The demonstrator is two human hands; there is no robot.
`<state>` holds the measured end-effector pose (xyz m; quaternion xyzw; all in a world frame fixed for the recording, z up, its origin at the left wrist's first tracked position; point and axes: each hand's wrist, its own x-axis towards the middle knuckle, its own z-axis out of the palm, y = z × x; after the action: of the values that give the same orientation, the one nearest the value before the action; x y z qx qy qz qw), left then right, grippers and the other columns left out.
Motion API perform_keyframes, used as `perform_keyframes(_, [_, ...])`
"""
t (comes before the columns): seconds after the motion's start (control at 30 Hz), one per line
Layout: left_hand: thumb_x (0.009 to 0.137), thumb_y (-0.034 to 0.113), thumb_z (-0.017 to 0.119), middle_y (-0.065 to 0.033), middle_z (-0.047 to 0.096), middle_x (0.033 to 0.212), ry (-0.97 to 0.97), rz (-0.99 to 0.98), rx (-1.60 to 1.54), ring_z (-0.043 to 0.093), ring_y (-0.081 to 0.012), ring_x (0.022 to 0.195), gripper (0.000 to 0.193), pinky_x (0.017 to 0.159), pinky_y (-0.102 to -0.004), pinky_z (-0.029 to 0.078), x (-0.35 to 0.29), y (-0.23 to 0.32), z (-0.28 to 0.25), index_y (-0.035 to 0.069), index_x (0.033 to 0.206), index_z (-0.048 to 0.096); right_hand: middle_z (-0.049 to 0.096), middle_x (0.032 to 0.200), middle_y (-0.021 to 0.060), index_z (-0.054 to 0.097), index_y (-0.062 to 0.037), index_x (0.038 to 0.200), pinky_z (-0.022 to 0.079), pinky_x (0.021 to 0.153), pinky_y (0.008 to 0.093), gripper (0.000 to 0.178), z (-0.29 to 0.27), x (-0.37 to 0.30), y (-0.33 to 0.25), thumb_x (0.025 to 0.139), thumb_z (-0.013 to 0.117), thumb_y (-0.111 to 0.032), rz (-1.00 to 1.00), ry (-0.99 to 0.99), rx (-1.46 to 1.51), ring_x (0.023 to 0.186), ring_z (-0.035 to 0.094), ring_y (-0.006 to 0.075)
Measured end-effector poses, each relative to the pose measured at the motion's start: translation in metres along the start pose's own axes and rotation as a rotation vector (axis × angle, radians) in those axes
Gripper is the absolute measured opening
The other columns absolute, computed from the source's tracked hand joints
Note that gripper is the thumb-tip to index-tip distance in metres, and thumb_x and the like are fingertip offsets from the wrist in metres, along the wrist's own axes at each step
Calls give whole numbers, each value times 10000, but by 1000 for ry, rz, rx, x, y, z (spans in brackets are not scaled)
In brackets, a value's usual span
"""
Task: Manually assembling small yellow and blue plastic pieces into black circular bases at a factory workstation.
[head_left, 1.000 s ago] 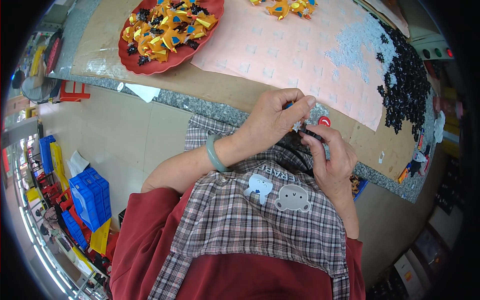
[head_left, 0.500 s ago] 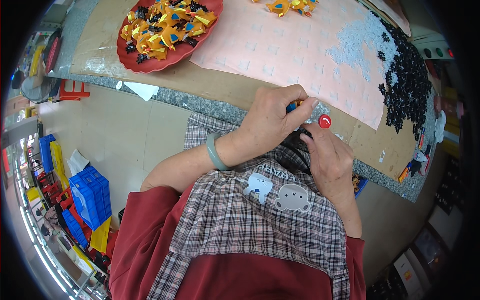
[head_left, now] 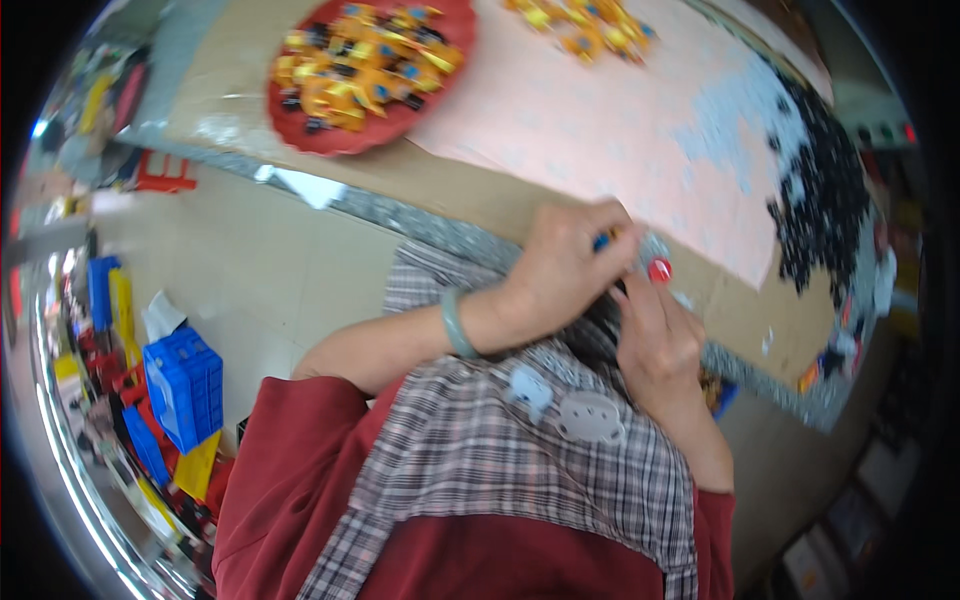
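My left hand is closed over a small toy piece with blue and yellow showing between the fingers, held at the near edge of the table. My right hand meets it from below; its fingers pinch a small part topped by a red round cap. Both hands touch each other over my lap. A green bangle sits on my left wrist. What lies between the palms is hidden.
A red tray of yellow and black toy pieces sits at the table's far left. A pink sheet covers the middle, with a heap of black parts and pale grey parts at right. Blue crates stand on the floor at left.
The red cap has come up between my hands at the table edge. My left hand has closed further over the small piece; both hands stay pressed together.
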<state>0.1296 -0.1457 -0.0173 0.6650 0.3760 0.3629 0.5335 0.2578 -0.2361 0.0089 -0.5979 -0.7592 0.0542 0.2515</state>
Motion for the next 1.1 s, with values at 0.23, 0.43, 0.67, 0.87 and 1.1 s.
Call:
perform_keyframes(0.23, [860,140,625,-178,596,770,34,105,-62,607,-341,740,160,684,-395,482,15,8,-40,-13,820,599,636,823,168,597,36,1154,507,602,372,306,-27,14,-3,852,648,27,289,-85,273,678,637,289])
perform_keyframes(0.43, [842,180,648,-145,605,1074,409,470,809,546,-352,1104,215,913,-478,421,50,-1,-168,32,996,624,622,791,172,608,38,1151,504,606,365,292,-31,-4,33,861,636,31,253,26,148,670,626,259])
perform_keyframes(0.67, [874,323,653,-117,402,1495,105,338,1142,228,-358,1456,447,1141,-519,207,56,-4,-187,68,1239,610,613,779,167,620,20,1102,495,609,368,240,-42,-5,48,862,632,26,288,52,51,658,614,286])
perform_keyframes(0.87, [881,288,650,-101,433,1479,47,407,1231,265,-355,1438,443,1153,-508,212,55,16,-181,50,1252,602,638,796,157,639,24,1066,489,600,325,177,-45,-21,72,892,615,3,332,19,59,651,617,242])
perform_keyframes(1.1, [875,75,591,-190,441,1439,45,536,694,358,-384,1379,423,1136,-454,297,119,2,-100,14,1291,551,649,804,149,656,28,994,499,612,328,117,-43,-46,92,890,611,-2,500,166,139,660,635,244])
